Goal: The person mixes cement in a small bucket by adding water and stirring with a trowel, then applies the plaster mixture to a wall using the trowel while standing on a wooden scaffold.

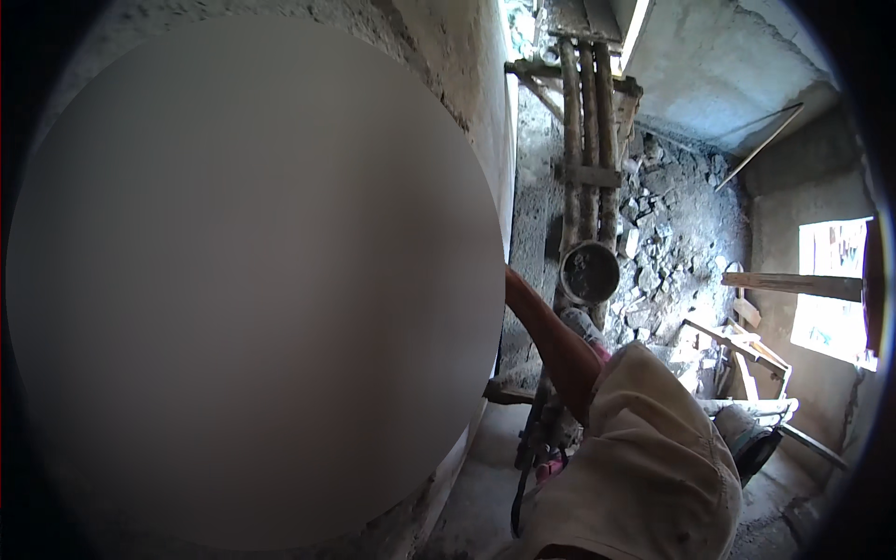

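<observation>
I see neither hand from here: a big grey disc [252,280] blanks out everything on the 9 o'clock side, so I cannot tell whether either grip is open, closed or wrapped round something. One forearm [555,331] shows, which I take for the right; it leaves a beige sleeve [653,411], slants up toward 11 o'clock and slips behind the disc's edge

The nearest thing I can make out is a round dark tub [611,280], its mouth facing me with greyish stuff inside. It lies at 3 o'clock from where the forearm disappears, near it but apart, and of the two arms the right is the one I can place close to it. Being round, the tub gives me no long axis; the poles [589,121] it seems to sit on run from 12 toward 6, with a short board [594,175] across them at 12 o'clock from the tub. Rubble [658,233] spreads from 1 to 4 o'clock of it, and a bright window [821,327] stands farther out, around 3 to 4
</observation>
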Motion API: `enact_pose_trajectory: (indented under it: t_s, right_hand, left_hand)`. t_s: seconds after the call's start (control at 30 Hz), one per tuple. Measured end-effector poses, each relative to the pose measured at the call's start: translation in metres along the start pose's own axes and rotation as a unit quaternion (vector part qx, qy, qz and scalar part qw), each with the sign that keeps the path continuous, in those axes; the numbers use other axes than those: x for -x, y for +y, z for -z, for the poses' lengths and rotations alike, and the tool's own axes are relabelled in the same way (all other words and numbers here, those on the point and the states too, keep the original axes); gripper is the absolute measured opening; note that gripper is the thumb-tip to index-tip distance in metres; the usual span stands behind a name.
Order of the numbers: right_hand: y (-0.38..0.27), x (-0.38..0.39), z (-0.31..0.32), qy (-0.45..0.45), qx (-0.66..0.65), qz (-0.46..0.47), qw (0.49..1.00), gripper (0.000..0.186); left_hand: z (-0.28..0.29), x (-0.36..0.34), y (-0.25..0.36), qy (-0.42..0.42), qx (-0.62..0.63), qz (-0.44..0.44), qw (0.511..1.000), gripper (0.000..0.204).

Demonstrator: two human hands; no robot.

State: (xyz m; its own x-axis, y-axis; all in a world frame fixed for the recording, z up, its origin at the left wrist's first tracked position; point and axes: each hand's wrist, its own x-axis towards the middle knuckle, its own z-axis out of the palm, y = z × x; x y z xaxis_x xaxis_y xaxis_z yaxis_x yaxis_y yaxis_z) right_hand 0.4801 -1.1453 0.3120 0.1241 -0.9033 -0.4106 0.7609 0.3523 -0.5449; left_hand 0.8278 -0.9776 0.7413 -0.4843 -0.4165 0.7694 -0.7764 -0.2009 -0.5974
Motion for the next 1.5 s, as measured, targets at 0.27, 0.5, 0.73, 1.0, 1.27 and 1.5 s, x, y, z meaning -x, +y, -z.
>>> enact_pose_trajectory:
  t_s: [0.27,0.5,0.73,1.0,1.27,1.5]
  right_hand:
    - [0.022,0.063,-0.078,0.040,0.107,0.094,0.989,0.045]
    - [0.058,0.111,-0.023,0.030,0.139,0.047,0.989,0.044]
    - [-0.023,-0.002,0.019,-0.004,-0.054,-0.027,0.998,0.047]
    - [0.017,0.061,-0.062,0.030,0.234,0.123,0.964,0.048]
    - [0.090,0.010,0.006,0.144,0.268,0.177,0.936,0.050]
    - [0.145,0.096,-0.061,0.057,0.231,0.108,0.965,0.053]
  left_hand:
    - [0.024,-0.004,-0.011,0.011,0.001,0.028,1.000,0.062]
    - [0.046,-0.005,-0.028,0.013,-0.010,0.038,0.999,0.065]
    - [0.043,-0.002,-0.024,-0.013,-0.020,0.049,0.999,0.068]
    - [0.039,0.002,-0.016,-0.044,-0.017,0.041,0.998,0.068]
    - [0.043,0.002,-0.019,-0.045,0.021,0.029,0.998,0.067]
    - [0.050,0.040,0.009,-0.073,0.169,0.046,0.982,0.067]
